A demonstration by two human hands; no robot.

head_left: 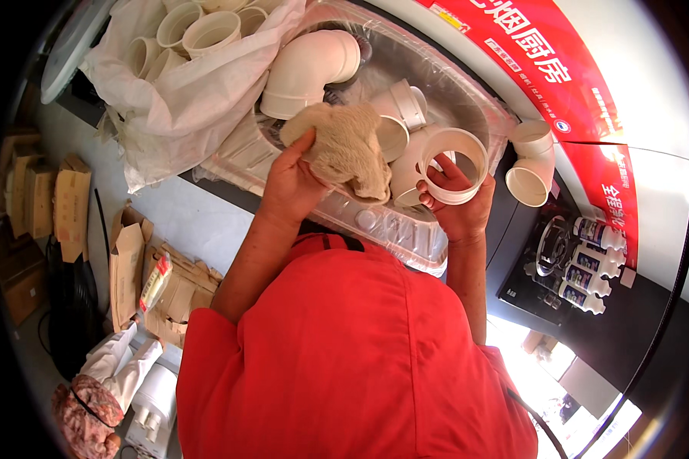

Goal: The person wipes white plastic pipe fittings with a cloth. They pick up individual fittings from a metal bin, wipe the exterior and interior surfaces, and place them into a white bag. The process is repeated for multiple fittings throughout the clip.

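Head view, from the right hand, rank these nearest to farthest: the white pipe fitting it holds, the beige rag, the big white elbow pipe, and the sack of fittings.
From the right hand:
1. White pipe fitting, gripped in that hand.
2. Beige rag, just to its left, in the left hand.
3. Big elbow pipe, up and left, in the steel sink.
4. Sack of fittings, far upper left.

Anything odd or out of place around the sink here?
Yes: the steel sink still wears plastic film and is being used as a bin for white pipe fittings. Torn cardboard litters the floor at left. No visible damage or spills.
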